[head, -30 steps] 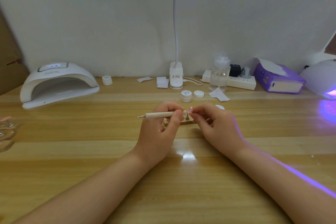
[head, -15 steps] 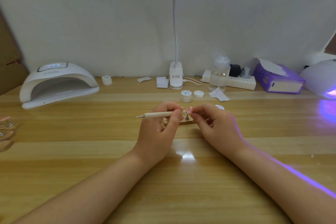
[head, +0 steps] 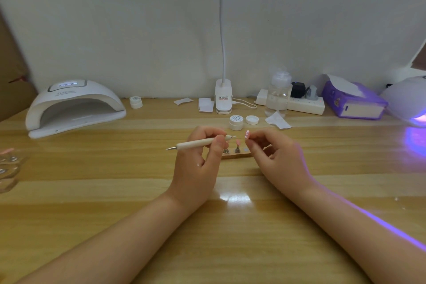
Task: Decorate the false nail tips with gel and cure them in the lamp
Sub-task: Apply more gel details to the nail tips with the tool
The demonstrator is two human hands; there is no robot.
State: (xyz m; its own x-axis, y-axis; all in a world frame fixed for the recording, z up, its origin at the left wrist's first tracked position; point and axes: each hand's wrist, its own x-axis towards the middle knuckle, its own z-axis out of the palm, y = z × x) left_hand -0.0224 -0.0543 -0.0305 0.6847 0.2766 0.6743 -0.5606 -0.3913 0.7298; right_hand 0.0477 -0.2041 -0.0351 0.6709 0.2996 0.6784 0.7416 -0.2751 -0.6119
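Ahead, my left hand point(head: 196, 163) grips the slim white dotting pen point(head: 200, 142); my right hand point(head: 276, 157) pinches the small pink nail tip point(head: 247, 134). White gel jar point(head: 236, 122) stands just beyond; bare wooden bench point(head: 92, 191) spreads leftward.

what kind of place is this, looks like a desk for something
Probably a home or small-studio nail-art desk: a white curing lamp stands at the left of the wooden table, small gel pots sit mid-table, and the right hand pinches a decorated nail tip.
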